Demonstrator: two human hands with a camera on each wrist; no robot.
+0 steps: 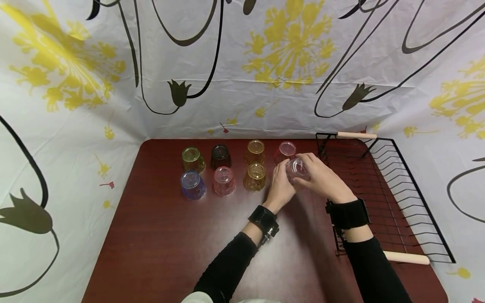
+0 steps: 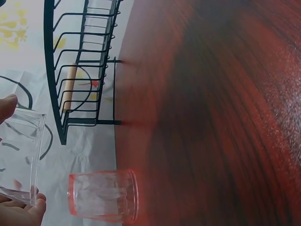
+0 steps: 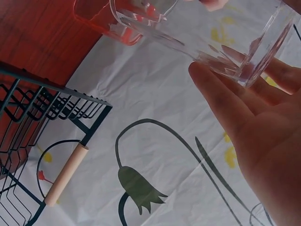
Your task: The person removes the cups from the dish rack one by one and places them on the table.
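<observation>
Clear glass (image 1: 297,168) between both hands' grip

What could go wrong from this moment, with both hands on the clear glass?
The clear glass is held above the table by both the left hand and the right hand; a slip might drop it. The pink glass stands just behind it, so setting it down carelessly could knock that one. The black wire rack lies close to the right wrist and might snag it.

Both hands hid most of the clear glass (image 1: 297,169) in the head view, and the wrist views cut it off at their edges. The tabletop (image 2: 221,117) was blurred, and the pink glass (image 3: 101,21) cropped.
</observation>
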